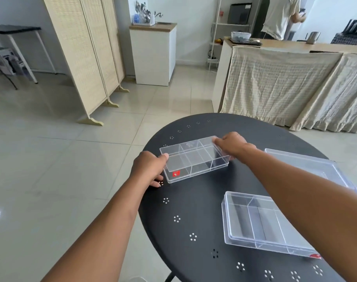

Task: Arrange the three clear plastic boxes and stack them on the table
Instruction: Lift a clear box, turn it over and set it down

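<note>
A person's left hand (148, 167) and right hand (231, 144) grip opposite ends of a clear plastic divided box with a red sticker (193, 158) on a round black perforated metal table (193, 210). A second clear compartment box (263, 222) sits nearer, and a larger clear flat box (308, 165) lies to the right, partly hidden by the right forearm.

Three clear divided boxes (193, 158) (263, 222) (308, 165) (lidded, unstacked), apart on table (193, 210)

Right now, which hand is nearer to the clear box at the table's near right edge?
Right. The right hand is at the far box's right end, its forearm passing over the near box; the left hand is at the far box's left end.
</note>
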The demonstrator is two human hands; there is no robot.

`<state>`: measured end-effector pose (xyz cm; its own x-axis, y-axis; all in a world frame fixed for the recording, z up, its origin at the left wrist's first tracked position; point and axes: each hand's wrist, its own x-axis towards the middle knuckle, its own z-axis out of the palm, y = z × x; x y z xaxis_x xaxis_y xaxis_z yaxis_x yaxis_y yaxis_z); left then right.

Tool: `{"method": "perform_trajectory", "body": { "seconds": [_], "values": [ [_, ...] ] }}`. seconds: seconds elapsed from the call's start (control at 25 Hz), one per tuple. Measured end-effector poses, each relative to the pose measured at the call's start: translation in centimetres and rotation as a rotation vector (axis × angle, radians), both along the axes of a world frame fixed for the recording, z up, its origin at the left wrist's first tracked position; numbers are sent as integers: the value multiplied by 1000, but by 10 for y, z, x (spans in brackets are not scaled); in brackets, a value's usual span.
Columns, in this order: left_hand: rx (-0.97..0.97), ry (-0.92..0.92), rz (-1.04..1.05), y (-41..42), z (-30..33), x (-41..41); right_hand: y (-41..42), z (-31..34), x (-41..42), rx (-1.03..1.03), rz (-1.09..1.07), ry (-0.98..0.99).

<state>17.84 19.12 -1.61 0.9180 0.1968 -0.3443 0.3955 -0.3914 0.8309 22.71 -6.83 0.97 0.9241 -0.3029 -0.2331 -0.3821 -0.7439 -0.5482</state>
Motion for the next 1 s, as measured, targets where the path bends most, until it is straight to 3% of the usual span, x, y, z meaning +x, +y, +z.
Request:
{"method": "perform_trajectory", "body": {
  "seconds": [0.12,0.36,0.6,0.84,1.0],
  "values": [
    [-71,43,23,-9,0,1,-2,1,-4,89,-36,61],
    [-239,116,42,-12,5,-1,-10,7,-16,526,-142,154],
    [-320,-102,80,-13,24,-12,-38,32,-37,778,-5,147],
    [-125,-363,-28,-42,45,-23,-62,60,-52,784,99,-43],
    [-87,-310,-72,-47,36,-32,-70,53,-65,886,46,-21]
  ]
}}
